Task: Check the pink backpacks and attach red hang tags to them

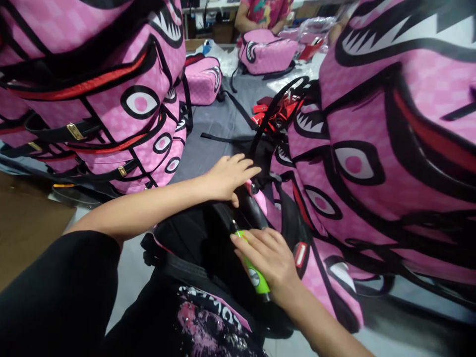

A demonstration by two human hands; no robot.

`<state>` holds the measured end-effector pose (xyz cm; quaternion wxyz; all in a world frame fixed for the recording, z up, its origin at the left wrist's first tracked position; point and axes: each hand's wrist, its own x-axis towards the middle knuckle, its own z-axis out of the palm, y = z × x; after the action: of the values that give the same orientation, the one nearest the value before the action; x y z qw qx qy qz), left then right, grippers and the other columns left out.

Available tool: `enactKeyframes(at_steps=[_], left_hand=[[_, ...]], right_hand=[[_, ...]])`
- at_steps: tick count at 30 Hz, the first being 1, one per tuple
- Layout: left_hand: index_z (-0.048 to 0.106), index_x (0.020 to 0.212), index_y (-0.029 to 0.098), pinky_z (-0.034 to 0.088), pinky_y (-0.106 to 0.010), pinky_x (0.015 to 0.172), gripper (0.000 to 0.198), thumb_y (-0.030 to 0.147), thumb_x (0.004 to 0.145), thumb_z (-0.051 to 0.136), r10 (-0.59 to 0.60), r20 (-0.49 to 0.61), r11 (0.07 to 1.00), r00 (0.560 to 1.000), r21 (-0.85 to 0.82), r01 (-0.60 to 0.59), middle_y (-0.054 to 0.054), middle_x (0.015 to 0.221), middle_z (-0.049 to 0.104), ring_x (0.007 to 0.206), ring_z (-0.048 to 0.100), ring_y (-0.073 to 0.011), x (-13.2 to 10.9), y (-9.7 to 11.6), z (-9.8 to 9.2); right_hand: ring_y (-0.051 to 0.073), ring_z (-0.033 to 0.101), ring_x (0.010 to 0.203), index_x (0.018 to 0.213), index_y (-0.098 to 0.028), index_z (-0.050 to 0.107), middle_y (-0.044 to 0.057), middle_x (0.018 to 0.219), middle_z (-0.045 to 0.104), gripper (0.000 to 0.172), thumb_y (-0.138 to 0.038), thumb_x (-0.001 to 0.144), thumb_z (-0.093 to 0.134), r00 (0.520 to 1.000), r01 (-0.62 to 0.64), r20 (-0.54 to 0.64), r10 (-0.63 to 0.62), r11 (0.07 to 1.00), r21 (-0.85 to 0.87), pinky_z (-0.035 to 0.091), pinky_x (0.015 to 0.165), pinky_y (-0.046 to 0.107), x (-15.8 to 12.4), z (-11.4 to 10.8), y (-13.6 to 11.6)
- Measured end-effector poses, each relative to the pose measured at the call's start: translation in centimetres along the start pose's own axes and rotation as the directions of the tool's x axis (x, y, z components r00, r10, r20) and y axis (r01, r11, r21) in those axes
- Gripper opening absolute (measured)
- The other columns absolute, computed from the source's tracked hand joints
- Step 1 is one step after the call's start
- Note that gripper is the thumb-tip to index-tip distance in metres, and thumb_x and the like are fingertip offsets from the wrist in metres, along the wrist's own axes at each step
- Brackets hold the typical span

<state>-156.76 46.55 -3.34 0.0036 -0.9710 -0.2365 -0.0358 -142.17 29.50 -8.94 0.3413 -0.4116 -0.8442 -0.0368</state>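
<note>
On the black backpack [201, 238], right hand's [273, 260] grip apparently closes around a green lighter [256, 280].

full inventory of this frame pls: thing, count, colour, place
backpack stack: several, pink with eye and teeth print, black trim, left
backpack stack: several, same print, right
backpack being worked on: one, black back panel up, pink edges, centre foreground
lone backpack: one, pink, behind the left stack
far backpack: one, pink, top centre, in front of a co-worker
red tags: a pile, red, centre right
table: one, grey cover, centre
lighter: one, green, in the right hand
left hand: one, flat on the worked backpack's top
right hand: one, closed round the lighter
</note>
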Motion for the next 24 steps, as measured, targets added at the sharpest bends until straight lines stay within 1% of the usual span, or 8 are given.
enactKeyframes(at_steps=[2, 4, 9, 11, 13, 15, 17, 24], left_hand=[[0.033, 0.147, 0.016, 0.04, -0.041, 0.098, 0.102, 0.045, 0.064, 0.084, 0.002, 0.08, 1.0, 0.997, -0.023, 0.0, -0.018, 0.142, 0.047, 0.128, 0.044, -0.0323, 2.0, -0.3, 1.6], [0.019, 0.152, 0.013, 0.037, -0.042, 0.101, 0.114, 0.047, 0.064, 0.083, 0.026, 0.072, 1.0, 0.997, -0.019, -0.024, -0.019, 0.144, 0.045, 0.129, 0.043, -0.0314, 2.6, -0.3, 2.5], [0.0, 0.155, 0.019, 0.015, -0.061, 0.111, 0.132, 0.057, 0.059, 0.082, 0.079, -0.003, 0.99, 0.997, 0.115, -0.078, -0.021, 0.159, 0.016, 0.143, 0.019, -0.0408, 1.1, 0.7, 2.0], [-0.002, 0.155, 0.021, 0.018, -0.06, 0.11, 0.13, 0.054, 0.061, 0.082, 0.08, 0.01, 0.983, 0.997, 0.167, -0.081, -0.02, 0.159, 0.014, 0.142, 0.021, -0.0418, 0.8, 1.1, 2.0], [-0.002, 0.155, 0.021, 0.029, -0.052, 0.105, 0.127, 0.05, 0.065, 0.081, 0.045, 0.03, 0.981, 0.999, 0.186, -0.05, -0.02, 0.154, 0.027, 0.132, 0.037, -0.0393, 1.1, 1.3, 2.2], [0.0, 0.155, 0.018, 0.037, -0.044, 0.095, 0.122, 0.048, 0.068, 0.08, 0.015, 0.049, 0.982, 0.999, 0.19, -0.024, -0.019, 0.141, 0.044, 0.116, 0.049, -0.034, 1.5, 1.4, 2.6], [0.006, 0.155, 0.014, 0.039, -0.04, 0.088, 0.114, 0.045, 0.072, 0.078, 0.007, 0.053, 0.981, 0.999, 0.192, -0.017, -0.017, 0.13, 0.051, 0.108, 0.051, -0.0311, 1.7, 1.4, 2.9], [0.026, 0.15, 0.009, 0.037, -0.042, 0.09, 0.09, 0.041, 0.078, 0.07, 0.009, 0.004, 0.984, 1.0, 0.18, -0.009, -0.017, 0.134, 0.048, 0.112, 0.047, -0.0327, 1.5, 1.5, 3.1]], right_hand=[[0.023, 0.067, 0.093, 0.12, -0.018, 0.059, 0.009, 0.102, 0.073, 0.031, -0.009, 0.09, 0.058, 0.999, -0.024, 0.047, 0.026, 0.999, -0.042, 0.049, 0.08, 0.039, -0.7, -0.1, 0.0], [0.024, 0.068, 0.094, 0.122, -0.017, 0.058, 0.011, 0.103, 0.072, 0.032, -0.013, 0.09, 0.059, 0.996, -0.08, 0.042, 0.081, 0.996, -0.029, 0.05, 0.08, 0.039, -1.1, -0.4, 0.7], [0.023, 0.072, 0.087, 0.126, -0.021, 0.055, 0.009, 0.1, 0.073, 0.035, -0.03, 0.093, 0.055, 0.952, -0.297, -0.019, 0.306, 0.937, 0.186, 0.057, 0.073, 0.034, -1.0, -0.6, 3.4], [0.022, 0.073, 0.083, 0.128, -0.021, 0.051, 0.007, 0.095, 0.074, 0.037, -0.031, 0.093, 0.054, 0.908, -0.402, -0.03, 0.418, 0.888, 0.223, 0.058, 0.068, 0.032, -1.0, -0.2, 4.1], [0.022, 0.073, 0.076, 0.123, -0.021, 0.052, 0.005, 0.09, 0.075, 0.034, -0.03, 0.09, 0.057, 0.868, -0.477, -0.028, 0.495, 0.85, 0.223, 0.058, 0.063, 0.03, -1.1, 0.2, 4.4], [0.019, 0.072, 0.072, 0.112, -0.022, 0.057, 0.005, 0.09, 0.074, 0.025, -0.027, 0.088, 0.061, 0.867, -0.482, -0.016, 0.499, 0.846, 0.229, 0.058, 0.062, 0.028, -1.2, 0.4, 4.6], [0.018, 0.072, 0.075, 0.108, -0.022, 0.06, 0.005, 0.095, 0.073, 0.022, -0.023, 0.087, 0.064, 0.896, -0.432, 0.009, 0.444, 0.867, 0.249, 0.059, 0.068, 0.028, -1.1, 0.1, 4.8], [0.02, 0.07, 0.091, 0.107, -0.021, 0.067, 0.006, 0.102, 0.072, 0.018, -0.026, 0.089, 0.064, 0.898, -0.437, 0.19, 0.397, 0.851, 0.29, 0.059, 0.081, 0.031, 0.4, -1.7, 6.2]])
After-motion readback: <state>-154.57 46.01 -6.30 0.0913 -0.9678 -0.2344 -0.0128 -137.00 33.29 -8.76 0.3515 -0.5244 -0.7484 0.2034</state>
